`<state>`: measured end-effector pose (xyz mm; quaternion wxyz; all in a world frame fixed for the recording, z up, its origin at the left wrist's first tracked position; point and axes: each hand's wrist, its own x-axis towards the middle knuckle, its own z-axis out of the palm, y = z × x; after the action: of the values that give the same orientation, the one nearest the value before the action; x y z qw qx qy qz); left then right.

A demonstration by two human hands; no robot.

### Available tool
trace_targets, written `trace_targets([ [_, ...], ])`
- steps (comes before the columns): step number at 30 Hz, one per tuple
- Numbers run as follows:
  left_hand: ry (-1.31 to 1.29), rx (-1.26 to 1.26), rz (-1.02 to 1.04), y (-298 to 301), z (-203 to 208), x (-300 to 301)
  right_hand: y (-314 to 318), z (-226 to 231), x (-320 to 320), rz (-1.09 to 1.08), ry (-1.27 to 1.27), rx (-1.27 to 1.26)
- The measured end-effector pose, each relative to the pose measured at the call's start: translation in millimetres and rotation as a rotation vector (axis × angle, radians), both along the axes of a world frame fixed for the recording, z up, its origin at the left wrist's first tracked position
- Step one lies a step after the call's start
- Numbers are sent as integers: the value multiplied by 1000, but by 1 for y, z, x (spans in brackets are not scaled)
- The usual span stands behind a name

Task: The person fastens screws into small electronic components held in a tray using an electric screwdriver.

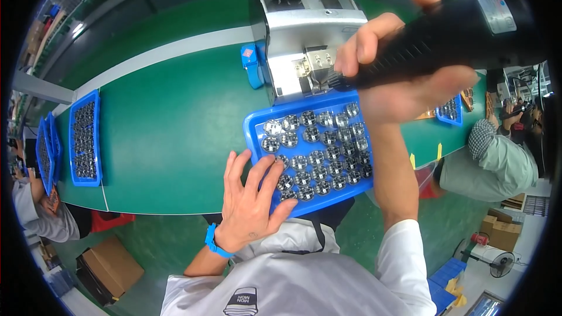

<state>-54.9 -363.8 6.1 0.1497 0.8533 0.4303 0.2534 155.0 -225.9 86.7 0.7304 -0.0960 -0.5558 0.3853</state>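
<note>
Tilted over the bench is a black electric screwdriver (439, 38), with my right hand (398, 93) closed around its body. Its tip is down at the front of a silver screw feeder machine (307, 23), beside a small metal plate; whether the bit touches a screw is too small to tell. Below the machine lies a blue tray (252, 126) holding rows of small round clear parts (311, 134) with dark insides. My left hand (249, 205) rests with fingers spread over the tray's left edge, fingertips at the nearest round parts. Nothing shows in its grasp.
A blue strap (252, 67) lies against the machine's left side. Another filled blue tray (86, 140) stands at the bench's left end, with stacked trays (47, 146) beyond. People sit at both sides. A cardboard box (111, 263) is on the floor.
</note>
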Motion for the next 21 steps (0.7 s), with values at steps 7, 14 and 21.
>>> trace_targets([
  [7, 3, -3, 0, 1, -1, -2, -5, 6, 3, -175, -158, -138],
  [14, -7, -1, 2, 2, -1, -2, 6, 23, 17, 42, 4, 90],
  [21, -23, -20, 3, 1, 3, 2, 69, 51, 51, -186, 358, -18],
])
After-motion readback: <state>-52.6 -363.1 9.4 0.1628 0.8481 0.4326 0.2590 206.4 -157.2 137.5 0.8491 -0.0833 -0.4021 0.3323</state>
